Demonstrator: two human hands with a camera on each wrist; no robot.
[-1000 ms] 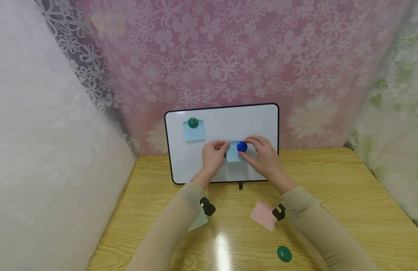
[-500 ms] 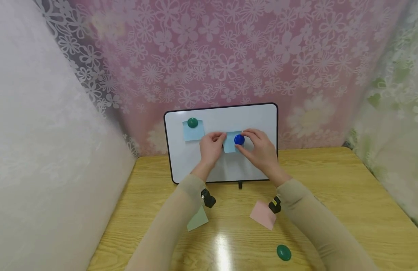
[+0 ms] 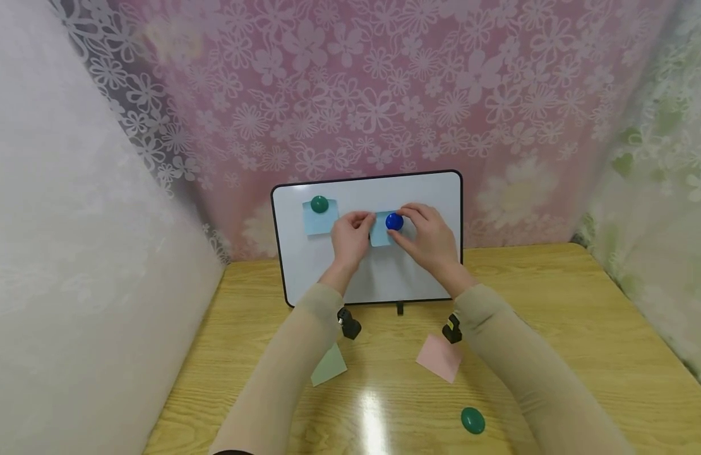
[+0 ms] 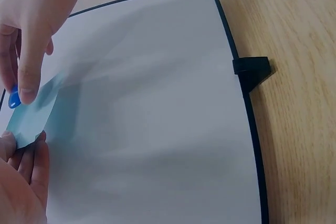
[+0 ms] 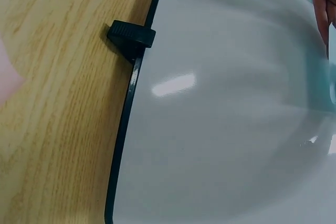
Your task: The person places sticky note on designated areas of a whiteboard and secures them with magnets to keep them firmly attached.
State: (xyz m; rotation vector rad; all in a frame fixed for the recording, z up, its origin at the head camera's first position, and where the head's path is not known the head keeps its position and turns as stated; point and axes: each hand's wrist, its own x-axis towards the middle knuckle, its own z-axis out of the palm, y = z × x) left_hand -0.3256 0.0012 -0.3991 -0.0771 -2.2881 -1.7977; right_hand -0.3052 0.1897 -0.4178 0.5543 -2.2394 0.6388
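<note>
My left hand pinches the left edge of a light blue sticky note in front of the whiteboard. With thumb and fingers, my right hand grips a round blue magnet over the note's right part. In the left wrist view the note stands off the board at an angle, its reflection showing beneath, and the magnet is partly hidden by the right thumb. Another blue note hangs at the board's upper left under a green magnet.
On the wooden table lie a green note, partly behind the left sleeve, a pink note and an oval green magnet. A black foot sticks out from the board's lower edge. Patterned cloth rises behind the board.
Both hands have moved up and a little left along the board, carrying the blue note and the blue magnet. Their grips look the same.
</note>
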